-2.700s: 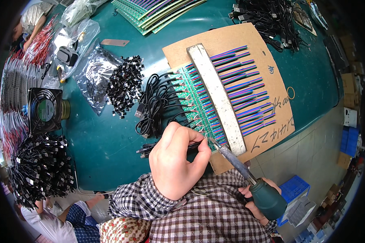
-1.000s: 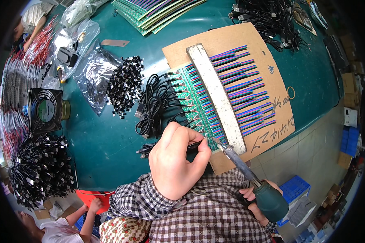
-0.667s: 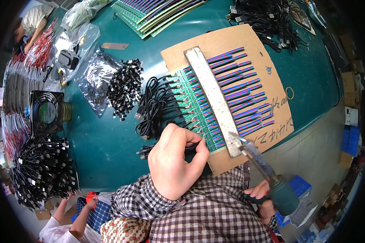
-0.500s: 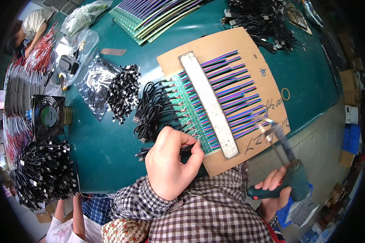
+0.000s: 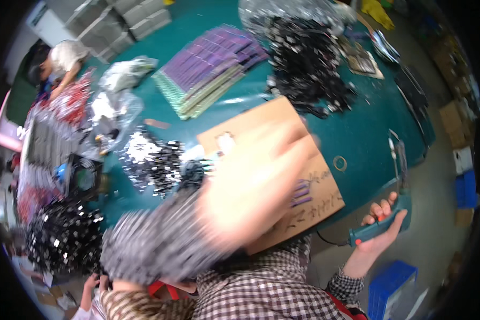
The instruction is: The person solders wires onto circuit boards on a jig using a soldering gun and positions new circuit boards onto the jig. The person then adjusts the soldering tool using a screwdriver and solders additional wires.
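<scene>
Right hand point(image 5: 381, 229) grips teal plastic soldering iron point(image 5: 394, 208); left hand point(image 5: 256, 181) blurred.

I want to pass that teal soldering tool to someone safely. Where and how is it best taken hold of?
Judging from the picture, grip the soldering tool by its thick teal handle, where the right hand holds it now, coming from below or the cable end. The thin metal tip rises clear above the handle beside the green table, so stay off that end. The left hand is a blur.
</scene>
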`<state>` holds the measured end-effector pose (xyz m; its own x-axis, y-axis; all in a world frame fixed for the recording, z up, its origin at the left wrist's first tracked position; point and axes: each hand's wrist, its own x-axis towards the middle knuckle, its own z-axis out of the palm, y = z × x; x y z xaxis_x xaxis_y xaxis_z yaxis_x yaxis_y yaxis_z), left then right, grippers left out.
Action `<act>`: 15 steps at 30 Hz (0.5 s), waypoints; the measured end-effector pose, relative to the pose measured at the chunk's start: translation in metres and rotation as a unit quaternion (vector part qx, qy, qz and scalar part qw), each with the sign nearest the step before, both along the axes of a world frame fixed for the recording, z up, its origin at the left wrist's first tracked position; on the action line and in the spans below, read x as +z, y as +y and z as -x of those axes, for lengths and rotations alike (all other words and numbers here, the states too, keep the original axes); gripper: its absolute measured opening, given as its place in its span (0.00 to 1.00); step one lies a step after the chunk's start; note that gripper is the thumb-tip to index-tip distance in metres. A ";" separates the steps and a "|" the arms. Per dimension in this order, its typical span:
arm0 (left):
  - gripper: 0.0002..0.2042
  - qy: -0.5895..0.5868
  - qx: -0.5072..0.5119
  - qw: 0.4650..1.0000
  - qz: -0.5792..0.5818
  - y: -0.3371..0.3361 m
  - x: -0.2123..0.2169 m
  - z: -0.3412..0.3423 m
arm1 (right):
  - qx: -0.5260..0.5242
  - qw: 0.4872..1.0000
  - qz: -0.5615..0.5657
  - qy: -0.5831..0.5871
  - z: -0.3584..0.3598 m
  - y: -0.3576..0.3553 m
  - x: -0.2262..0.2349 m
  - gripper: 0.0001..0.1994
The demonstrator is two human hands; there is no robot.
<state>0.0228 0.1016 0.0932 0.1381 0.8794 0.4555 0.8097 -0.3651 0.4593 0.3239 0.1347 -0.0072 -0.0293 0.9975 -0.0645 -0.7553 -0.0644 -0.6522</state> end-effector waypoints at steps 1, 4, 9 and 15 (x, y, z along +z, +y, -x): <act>0.13 0.018 0.028 0.997 0.070 0.043 -0.017 -0.011 | 0.010 1.000 -0.016 0.017 0.001 0.002 0.000 0.23; 0.14 0.191 -0.003 0.973 0.127 0.156 -0.060 -0.027 | 0.037 0.999 -0.039 0.011 -0.004 0.005 0.003 0.22; 0.25 0.289 -0.068 0.936 0.188 0.208 -0.106 -0.039 | 0.021 0.995 -0.078 0.057 -0.022 -0.003 0.001 0.18; 0.24 0.145 0.003 0.978 0.149 0.181 -0.073 -0.047 | 0.064 0.995 -0.076 -0.014 0.007 0.001 0.010 0.18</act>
<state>0.0694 0.2822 0.0197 0.2176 0.9684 0.1216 0.9233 -0.2447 0.2961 0.3165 0.1362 0.0025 -0.1561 0.9842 0.0834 -0.7282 -0.0576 -0.6830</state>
